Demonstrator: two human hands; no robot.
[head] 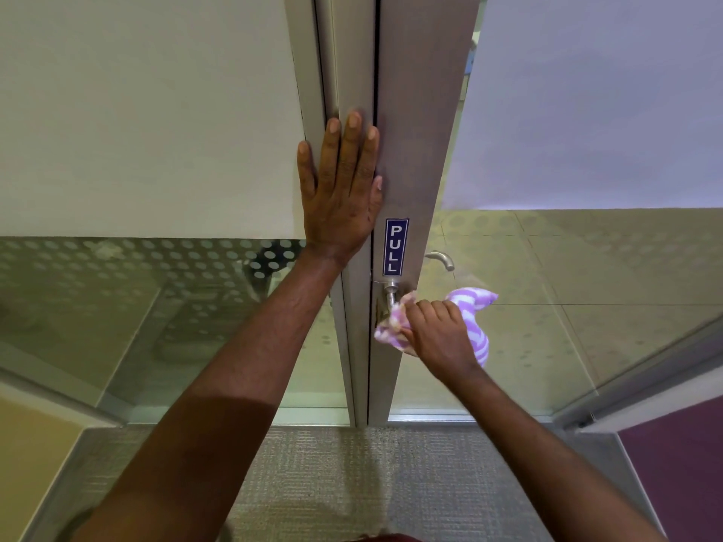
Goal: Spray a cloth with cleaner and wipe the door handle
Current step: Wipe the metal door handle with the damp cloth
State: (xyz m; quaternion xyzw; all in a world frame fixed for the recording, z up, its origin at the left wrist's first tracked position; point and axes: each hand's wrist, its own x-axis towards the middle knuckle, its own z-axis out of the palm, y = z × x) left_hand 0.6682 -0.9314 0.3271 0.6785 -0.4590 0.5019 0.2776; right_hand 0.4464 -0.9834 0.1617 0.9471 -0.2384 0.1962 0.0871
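**At the handle: wiping under way**

Against the near silver metal lever door handle (390, 294), a purple-and-white zigzag-patterned cloth (475, 314) is bunched and held by the right hand (440, 334), whose fingers are curled tightly round it. Just left of that grip, a corner of the cloth is pressed onto the lever's neck; to the right of the grip, the loose end of the cloth stands out and hangs free. Most of the lever is hidden beneath the cloth and the knuckles. Directly above the grip, a blue "PULL" sticker (395, 247) is fixed to the brushed-aluminium door stile (414, 150). Up and to the right of the grip, a second lever (442, 259) is seen through the glass on the far side of the door.

Well above and to the left, the left hand (339, 189) is laid flat with straight fingers across the frame and door edge; nothing is held by it.

No spray bottle is in view, so spraying is judged to be finished. Wiping is judged to be in progress. How much of the lever is left cannot be told.
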